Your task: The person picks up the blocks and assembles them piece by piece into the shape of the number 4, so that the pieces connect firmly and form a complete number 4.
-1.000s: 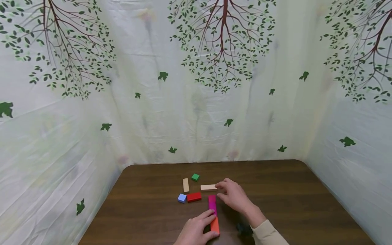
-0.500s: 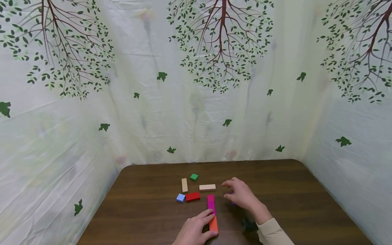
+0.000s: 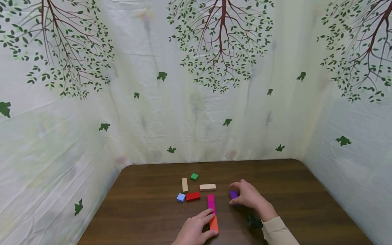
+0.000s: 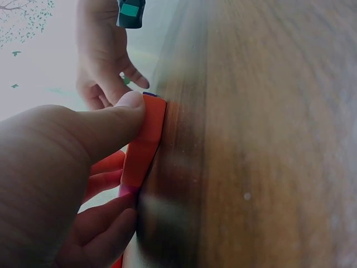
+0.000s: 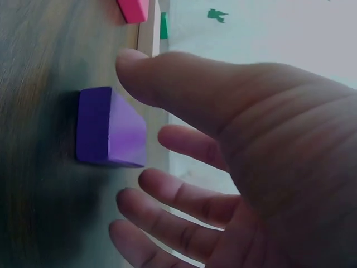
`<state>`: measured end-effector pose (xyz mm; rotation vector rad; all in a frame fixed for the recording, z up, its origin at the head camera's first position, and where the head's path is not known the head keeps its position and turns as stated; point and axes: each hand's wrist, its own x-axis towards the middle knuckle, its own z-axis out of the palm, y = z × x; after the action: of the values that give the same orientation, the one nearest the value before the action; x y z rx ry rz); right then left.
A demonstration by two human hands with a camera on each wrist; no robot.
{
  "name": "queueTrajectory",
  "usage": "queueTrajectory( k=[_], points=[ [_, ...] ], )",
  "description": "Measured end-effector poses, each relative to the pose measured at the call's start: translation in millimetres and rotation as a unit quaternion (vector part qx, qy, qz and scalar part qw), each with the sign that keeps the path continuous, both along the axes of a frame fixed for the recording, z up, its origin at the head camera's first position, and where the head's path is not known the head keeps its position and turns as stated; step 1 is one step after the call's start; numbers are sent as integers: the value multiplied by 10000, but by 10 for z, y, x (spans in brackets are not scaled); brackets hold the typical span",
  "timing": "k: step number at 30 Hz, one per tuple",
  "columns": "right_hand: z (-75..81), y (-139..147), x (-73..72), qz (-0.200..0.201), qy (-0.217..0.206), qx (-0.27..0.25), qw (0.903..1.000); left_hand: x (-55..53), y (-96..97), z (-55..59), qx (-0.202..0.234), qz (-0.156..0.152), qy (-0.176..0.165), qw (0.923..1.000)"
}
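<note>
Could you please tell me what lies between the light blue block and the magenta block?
In the head view, the red block lies between the light blue block and the magenta block.

Orange block (image 3: 214,224): partly covered by left hand (image 3: 193,229), itself cut off at head view's lower edge. Purple block (image 3: 234,194), right of and beyond orange block: partly behind right hand (image 3: 250,195). Dark object (image 3: 254,222), right of orange block: blurred, kind unclear. Sleeve (image 3: 279,231), farther right: cut off below.
</note>
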<state>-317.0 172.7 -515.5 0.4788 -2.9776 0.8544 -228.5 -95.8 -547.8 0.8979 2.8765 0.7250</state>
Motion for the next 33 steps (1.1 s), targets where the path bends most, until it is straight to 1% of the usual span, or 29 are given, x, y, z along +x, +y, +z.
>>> queueTrajectory(
  k=[5, 10, 14, 20, 24, 26, 30, 33],
  points=[
    [-34, 35, 1, 254, -29, 44, 9997, -3, -1, 4, 20, 4, 2, 10000],
    [-67, 85, -16, 483, -111, -98, 9987, 8, -3, -7, 18, 26, 23, 10000],
    [-83, 121, -34, 521, -267, -205, 9981, 16, -5, -22, 30, 39, 69, 10000],
    [-91, 144, -52, 443, -415, -264, 9978, 4, -6, -31, 54, 16, 53, 10000],
    [-98, 148, -65, 436, -357, -300, 9980, -9, -4, -26, 32, -5, 38, 10000],
    [-103, 147, -76, 467, -313, -330, 9979, -16, -3, -16, 21, 7, -25, 10000],
    [-109, 144, -94, 627, -241, -419, 9969, -20, -5, -5, 11, 44, -113, 9999],
    [-117, 144, -105, 738, -288, -567, 9952, -19, -8, -8, 15, 48, -80, 10000]
  ],
)
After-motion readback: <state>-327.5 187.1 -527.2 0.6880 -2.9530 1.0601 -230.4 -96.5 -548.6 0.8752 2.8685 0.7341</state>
